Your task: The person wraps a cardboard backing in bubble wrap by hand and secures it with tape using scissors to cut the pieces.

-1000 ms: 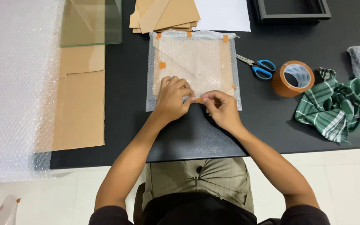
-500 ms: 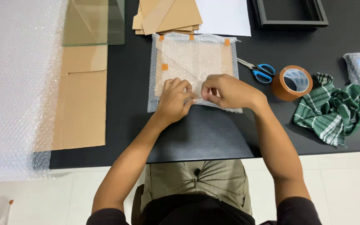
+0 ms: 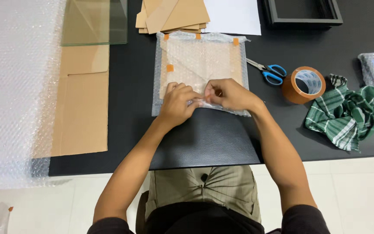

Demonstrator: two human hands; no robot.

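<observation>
Hands meet at bubble-wrapped parcel near edge: left hand & right hand fingers pinching wrap; tape roll to parcel's right.

Black table bears bubble-wrapped parcel, scissors, tape roll, green cloth

Bubble-wrapped flat parcel, rectangular, tan board showing through the clear wrap, lying flat on the black tabletop just above the near edge. Wrap folded over the face in diagonal flaps, fastened with small orange-brown tape tabs along the top edge and one on the left side. Near edge pinched between the left hand and right hand, fingertips meeting at the lower middle seam.
</observation>
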